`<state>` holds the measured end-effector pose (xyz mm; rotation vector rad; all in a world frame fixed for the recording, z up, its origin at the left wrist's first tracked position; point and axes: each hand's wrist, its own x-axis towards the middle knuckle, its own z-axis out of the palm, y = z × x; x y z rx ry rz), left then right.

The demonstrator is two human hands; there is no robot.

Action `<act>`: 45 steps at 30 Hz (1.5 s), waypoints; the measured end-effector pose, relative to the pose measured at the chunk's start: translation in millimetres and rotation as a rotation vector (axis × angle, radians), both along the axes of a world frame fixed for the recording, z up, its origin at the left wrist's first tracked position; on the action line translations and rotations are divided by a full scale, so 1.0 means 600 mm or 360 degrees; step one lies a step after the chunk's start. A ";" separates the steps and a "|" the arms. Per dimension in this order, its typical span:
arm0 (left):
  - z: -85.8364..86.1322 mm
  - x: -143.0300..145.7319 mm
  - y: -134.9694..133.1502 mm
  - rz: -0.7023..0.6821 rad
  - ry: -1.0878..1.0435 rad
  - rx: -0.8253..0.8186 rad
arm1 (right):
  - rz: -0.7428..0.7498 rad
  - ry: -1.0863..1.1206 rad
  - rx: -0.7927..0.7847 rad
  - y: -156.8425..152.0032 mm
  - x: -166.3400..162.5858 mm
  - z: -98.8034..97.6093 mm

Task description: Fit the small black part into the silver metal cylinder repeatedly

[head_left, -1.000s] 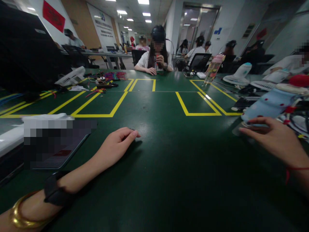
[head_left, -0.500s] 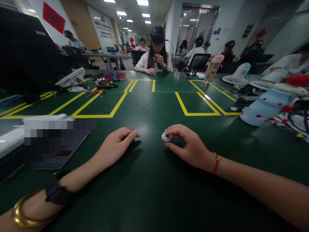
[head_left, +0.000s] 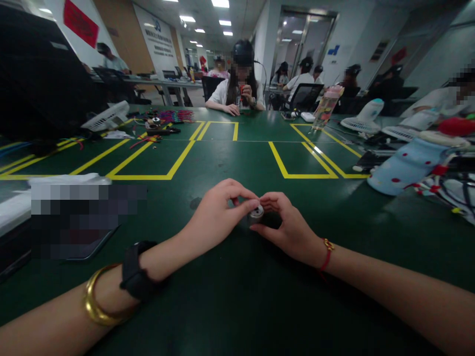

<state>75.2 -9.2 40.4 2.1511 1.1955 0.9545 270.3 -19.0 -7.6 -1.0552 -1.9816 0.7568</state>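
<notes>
A small silver-grey metal cylinder (head_left: pixel 256 216) with a dark opening in its top stands on the green table in front of me. My right hand (head_left: pixel 287 223) curls around it from the right, thumb at its near side and fingers at the far side. From the left, my left hand (head_left: pixel 226 205) reaches over it, thumb and fingertips pinched together at the top rim. Whatever may be between those left fingertips is too small or hidden to name. The two hands' fingertips nearly meet above the cylinder.
At left lie a dark flat device (head_left: pixel 92 244) and a white object (head_left: pixel 70 179). Wires and small parts (head_left: pixel 163 121) are farther back. A pale blue spotted bottle (head_left: pixel 403 165) stands at right, a clear bottle (head_left: pixel 325 109) behind. A person (head_left: pixel 241 81) sits opposite.
My left hand has moved right and forward, from open table to the top of the cylinder. My right hand stays around the cylinder, in nearly the same place.
</notes>
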 end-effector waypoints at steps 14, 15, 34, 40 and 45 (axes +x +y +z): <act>-0.074 -0.015 0.011 -0.0075 0.0377 -0.0099 | -0.0019 -0.0086 0.0045 -0.006 0.006 0.006; -0.070 -0.016 0.010 -0.0074 0.0360 -0.0107 | -0.0009 -0.0077 0.0039 -0.006 0.006 0.007; -0.058 -0.130 0.006 0.0514 -0.0142 -0.0612 | -0.1395 -0.0984 0.0704 0.012 0.287 0.032; -0.048 -0.122 -0.002 0.0554 0.0084 -0.0497 | -0.0290 -0.0881 0.0477 -0.002 0.045 0.024; -0.051 -0.123 -0.004 0.0529 0.0123 -0.0430 | -0.0213 -0.0912 0.0443 0.014 -0.002 0.033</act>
